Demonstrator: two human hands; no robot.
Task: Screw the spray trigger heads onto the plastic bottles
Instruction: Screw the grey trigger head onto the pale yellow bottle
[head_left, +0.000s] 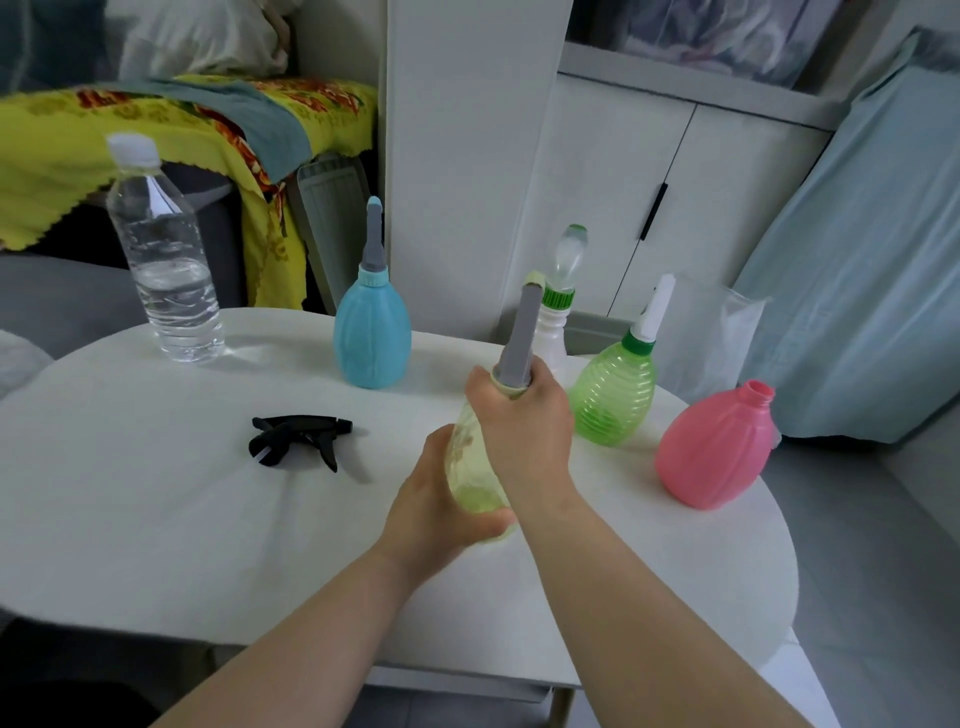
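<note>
Left hand (431, 499), right hand (519, 421) grip yellowish bottle (472, 483); water bottle (166, 270) part-filled.

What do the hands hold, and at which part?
Left hand grips the yellow bottle by its body; right hand grips the grey spray head at its collar.

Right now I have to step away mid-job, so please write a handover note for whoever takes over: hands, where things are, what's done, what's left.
Left hand: grip round the body of the yellow bottle.
Right hand: grip round the collar of the grey spray head at that bottle's neck. I cannot tell if it is tight.
Done: blue bottle, green bottle and white bottle each carry a head.
Left: finish the yellow one. The pink bottle stands open-necked at the right. The black trigger head lies loose on the table, left of the hands.
</note>
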